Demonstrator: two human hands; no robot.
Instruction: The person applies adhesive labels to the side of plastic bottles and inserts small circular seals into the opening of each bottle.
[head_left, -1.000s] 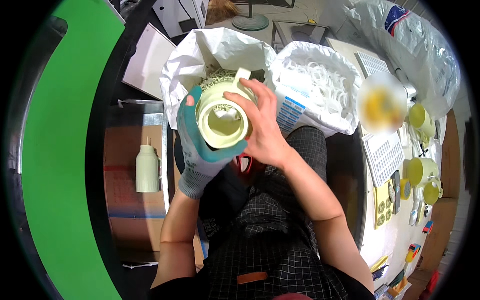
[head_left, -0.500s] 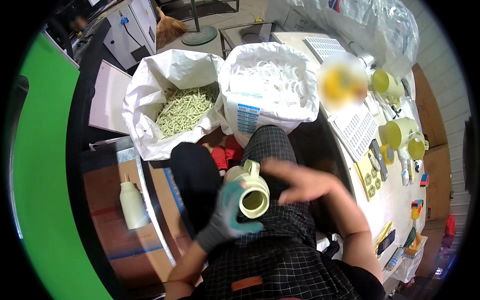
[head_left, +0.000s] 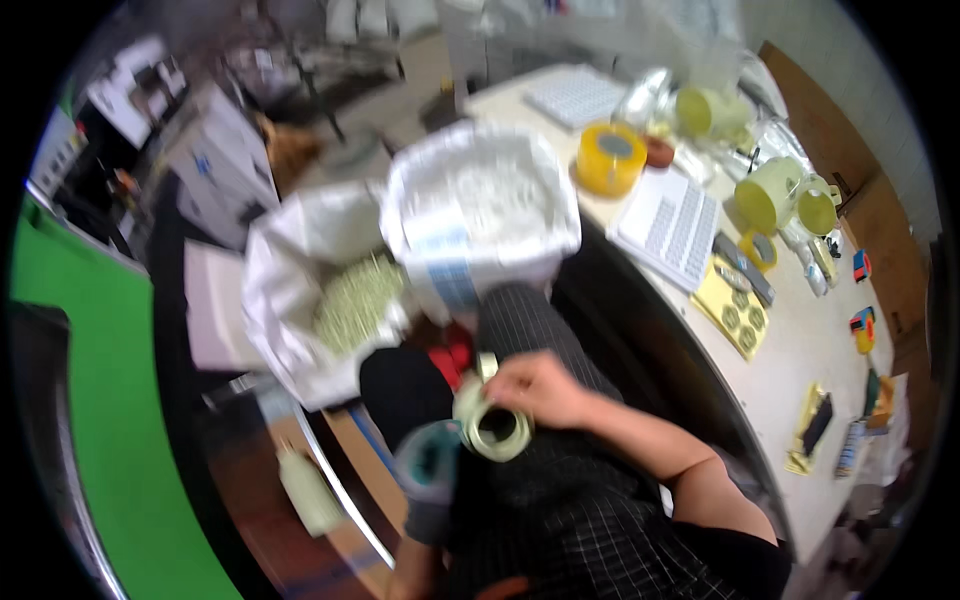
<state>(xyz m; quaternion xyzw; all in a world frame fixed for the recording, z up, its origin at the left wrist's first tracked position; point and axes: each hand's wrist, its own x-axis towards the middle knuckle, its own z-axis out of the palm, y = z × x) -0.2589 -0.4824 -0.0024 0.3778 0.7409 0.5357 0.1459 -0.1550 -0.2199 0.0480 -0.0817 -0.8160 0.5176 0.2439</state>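
Note:
A pale yellow-green jug [head_left: 507, 446] with a handle lies over my lap, its round open mouth toward me. My left hand [head_left: 430, 465], in a grey and teal glove, is closed against the jug's left side, though motion smears its fingers. At the rim near the handle is my bare right hand [head_left: 540, 388], with fingers curled and pressed together; anything small between them is hidden. Beyond my knees, a white sack [head_left: 285, 275] holds many thin pale-green pieces. Beside it, another white sack [head_left: 560, 215] contains translucent white rings.
On the right, a white table [head_left: 725, 370] bears a big yellow tape roll [head_left: 612, 160], white perforated trays [head_left: 668, 228], yellow-green jugs [head_left: 768, 195] and a yellow sheet [head_left: 735, 315] with round parts. A pale bottle-shaped container [head_left: 308, 492] lies on cardboard at lower left. A green panel [head_left: 90, 400] stands at far left.
The view has turned to the right and is blurred. My right hand has come from beside the jug onto its rim, its fingers drawing together. My left hand stays at the jug's left side.

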